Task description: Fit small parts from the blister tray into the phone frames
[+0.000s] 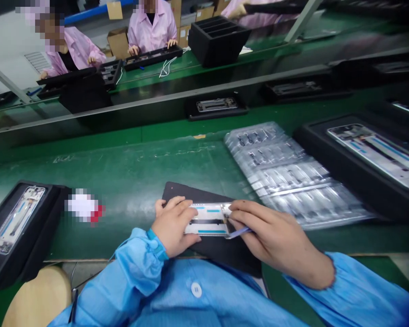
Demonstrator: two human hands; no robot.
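Left hand (172,225) grasps thin white-and-blue phone frame (207,220): stiff, fragile, best held by edges. Right hand (276,240) pinches pale blue plastic strip (238,233).

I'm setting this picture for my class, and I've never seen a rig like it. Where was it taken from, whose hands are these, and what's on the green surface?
No machine here: a camera on a person's head looks down at their own bare hands. The left hand holds a flat phone-like frame on a black mat. The right hand pinches a thin pale blue strip against its edge. The green belt also carries a clear plastic tray of small parts and a black tray holding another frame. Beyond, co-workers in pink coats work.
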